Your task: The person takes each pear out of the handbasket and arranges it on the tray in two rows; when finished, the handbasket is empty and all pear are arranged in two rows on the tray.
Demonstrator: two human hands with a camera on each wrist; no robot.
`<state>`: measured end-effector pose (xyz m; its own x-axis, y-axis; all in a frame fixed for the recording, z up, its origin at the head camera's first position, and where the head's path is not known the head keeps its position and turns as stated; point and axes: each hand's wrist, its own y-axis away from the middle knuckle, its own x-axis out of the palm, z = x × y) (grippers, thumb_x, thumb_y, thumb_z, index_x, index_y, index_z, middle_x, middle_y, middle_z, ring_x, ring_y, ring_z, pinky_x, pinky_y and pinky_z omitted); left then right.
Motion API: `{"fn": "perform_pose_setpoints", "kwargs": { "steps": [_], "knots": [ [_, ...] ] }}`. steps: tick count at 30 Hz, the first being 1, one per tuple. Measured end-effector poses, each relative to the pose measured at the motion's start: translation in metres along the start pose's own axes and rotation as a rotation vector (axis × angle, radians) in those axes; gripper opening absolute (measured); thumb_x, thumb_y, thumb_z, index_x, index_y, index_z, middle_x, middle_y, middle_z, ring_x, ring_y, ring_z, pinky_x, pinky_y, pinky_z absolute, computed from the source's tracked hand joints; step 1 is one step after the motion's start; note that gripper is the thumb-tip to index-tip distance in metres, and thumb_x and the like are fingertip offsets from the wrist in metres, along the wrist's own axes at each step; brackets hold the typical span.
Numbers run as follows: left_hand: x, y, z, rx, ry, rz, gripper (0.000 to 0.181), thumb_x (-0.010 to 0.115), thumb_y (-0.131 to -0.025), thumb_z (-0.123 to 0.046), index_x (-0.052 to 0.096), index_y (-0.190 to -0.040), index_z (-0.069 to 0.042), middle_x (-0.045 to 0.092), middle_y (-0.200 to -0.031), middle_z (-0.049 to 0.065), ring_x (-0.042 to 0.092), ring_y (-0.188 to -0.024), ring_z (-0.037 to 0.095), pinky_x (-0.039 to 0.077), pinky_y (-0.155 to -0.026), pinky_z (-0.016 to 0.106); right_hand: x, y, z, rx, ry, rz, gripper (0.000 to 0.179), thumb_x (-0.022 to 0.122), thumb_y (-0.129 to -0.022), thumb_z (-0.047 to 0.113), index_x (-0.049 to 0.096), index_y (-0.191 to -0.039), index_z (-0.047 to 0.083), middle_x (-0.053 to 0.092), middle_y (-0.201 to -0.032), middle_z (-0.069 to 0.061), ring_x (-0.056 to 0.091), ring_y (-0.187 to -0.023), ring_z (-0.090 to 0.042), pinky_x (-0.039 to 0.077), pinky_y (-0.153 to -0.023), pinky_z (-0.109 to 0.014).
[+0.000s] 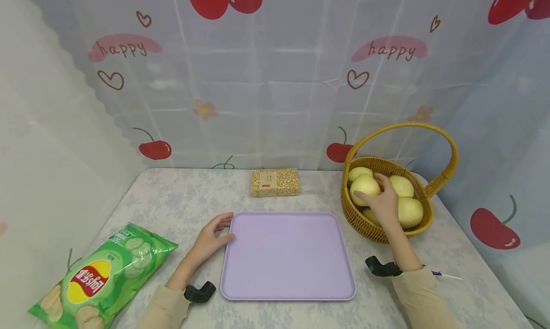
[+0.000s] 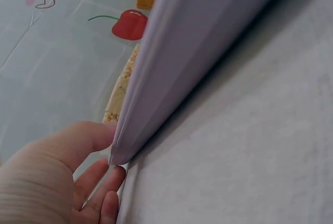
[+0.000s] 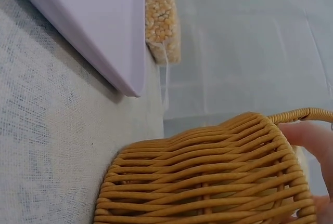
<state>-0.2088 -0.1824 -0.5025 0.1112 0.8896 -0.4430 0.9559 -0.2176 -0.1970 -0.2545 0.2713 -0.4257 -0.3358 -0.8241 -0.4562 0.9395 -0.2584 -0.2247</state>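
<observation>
From my distant seat I see the right hand (image 1: 384, 202) at two o'clock from the tray (image 1: 289, 257). Its thumb and fingers are grasping one pale fruit (image 1: 364, 186). This fruit is inside the basket (image 1: 351, 219), at the ten o'clock part, and other fruits (image 1: 410, 213) lie beside and below it. The left hand (image 1: 210, 236) is at ten o'clock of the tray; its fingers are loose and only touch the rim, not clenched. The tray lies flat on the worktop (image 1: 185, 200). At twelve o'clock, beyond the tray, I see the corn (image 1: 287, 182) in its pack, and at nine o'clock the green crisps bag (image 1: 116, 267), well apart.
</observation>
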Motion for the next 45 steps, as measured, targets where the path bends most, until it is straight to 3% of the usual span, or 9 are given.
{"fn": "perform_pose_setpoints", "kwargs": {
  "steps": [4, 9, 15, 20, 25, 30, 36, 45],
  "knots": [
    [-0.001, -0.004, 0.011, -0.013, 0.014, 0.004, 0.059, 0.074, -0.082, -0.015, 0.05, -0.136, -0.006, 0.055, -0.136, 0.014, 0.058, -0.117, 0.032, 0.043, -0.101, 0.045, -0.004, 0.002, 0.009, -0.014, -0.015, -0.067, 0.075, 0.077, -0.078, 0.021, 0.04, -0.142, 0.008, 0.05, -0.135, -0.019, 0.047, -0.122, -0.029, 0.042, -0.093, -0.041],
    [-0.002, -0.005, 0.014, -0.024, 0.033, 0.015, 0.058, 0.075, -0.081, -0.017, 0.052, -0.134, -0.008, 0.056, -0.135, 0.014, 0.058, -0.117, 0.031, 0.043, -0.101, 0.041, -0.008, 0.008, 0.027, -0.044, -0.017, -0.117, 0.073, 0.078, -0.077, 0.021, 0.043, -0.14, 0.009, 0.053, -0.132, -0.014, 0.048, -0.113, -0.014, 0.037, -0.083, -0.022],
    [-0.002, -0.005, 0.011, -0.044, 0.021, 0.015, 0.056, 0.073, -0.082, -0.01, 0.052, -0.134, -0.006, 0.055, -0.135, 0.015, 0.057, -0.117, 0.031, 0.041, -0.102, 0.044, 0.002, 0.024, 0.053, -0.071, -0.043, -0.01, 0.074, 0.077, -0.079, 0.022, 0.04, -0.143, 0.012, 0.052, -0.13, -0.013, 0.046, -0.11, -0.009, 0.04, -0.082, -0.016],
    [-0.003, -0.001, -0.007, -0.057, 0.016, 0.034, 0.055, 0.07, -0.084, -0.005, 0.05, -0.134, 0.002, 0.054, -0.135, 0.02, 0.056, -0.117, 0.036, 0.041, -0.103, 0.048, 0.021, 0.035, 0.062, -0.099, -0.068, 0.074, 0.071, 0.077, -0.079, 0.02, 0.042, -0.141, 0.012, 0.056, -0.123, -0.014, 0.05, -0.095, -0.002, 0.044, -0.074, -0.01],
    [-0.006, 0.002, -0.019, -0.067, 0.015, 0.044, 0.055, 0.069, -0.084, -0.004, 0.049, -0.134, 0.004, 0.054, -0.134, 0.022, 0.056, -0.117, 0.035, 0.04, -0.103, 0.049, 0.045, 0.041, 0.066, -0.115, -0.077, 0.133, 0.07, 0.078, -0.078, 0.021, 0.044, -0.138, 0.01, 0.057, -0.124, -0.016, 0.052, -0.099, -0.014, 0.045, -0.074, -0.014],
    [-0.004, -0.001, -0.003, -0.051, 0.014, 0.033, 0.055, 0.07, -0.084, -0.005, 0.049, -0.135, 0.001, 0.054, -0.134, 0.02, 0.055, -0.117, 0.035, 0.04, -0.103, 0.048, 0.075, 0.054, 0.07, -0.108, -0.095, 0.211, 0.07, 0.08, -0.076, 0.02, 0.046, -0.136, 0.01, 0.058, -0.123, -0.018, 0.058, -0.102, -0.029, 0.05, -0.078, -0.027],
    [-0.002, -0.007, 0.018, -0.025, 0.019, 0.026, 0.056, 0.073, -0.083, -0.014, 0.052, -0.134, -0.008, 0.056, -0.133, 0.013, 0.057, -0.116, 0.029, 0.041, -0.101, 0.042, 0.111, 0.072, 0.08, -0.068, -0.093, 0.304, 0.07, 0.08, -0.075, 0.022, 0.047, -0.135, 0.01, 0.058, -0.124, -0.017, 0.056, -0.108, -0.03, 0.052, -0.083, -0.038],
    [-0.002, -0.005, 0.02, -0.058, 0.007, 0.028, 0.055, 0.074, -0.082, -0.017, 0.053, -0.133, -0.013, 0.057, -0.133, 0.007, 0.057, -0.115, 0.024, 0.041, -0.102, 0.041, 0.153, 0.088, 0.092, -0.009, -0.104, 0.398, 0.07, 0.08, -0.075, 0.029, 0.048, -0.134, 0.009, 0.061, -0.115, -0.016, 0.057, -0.098, -0.026, 0.052, -0.069, -0.032]
  ]
}}
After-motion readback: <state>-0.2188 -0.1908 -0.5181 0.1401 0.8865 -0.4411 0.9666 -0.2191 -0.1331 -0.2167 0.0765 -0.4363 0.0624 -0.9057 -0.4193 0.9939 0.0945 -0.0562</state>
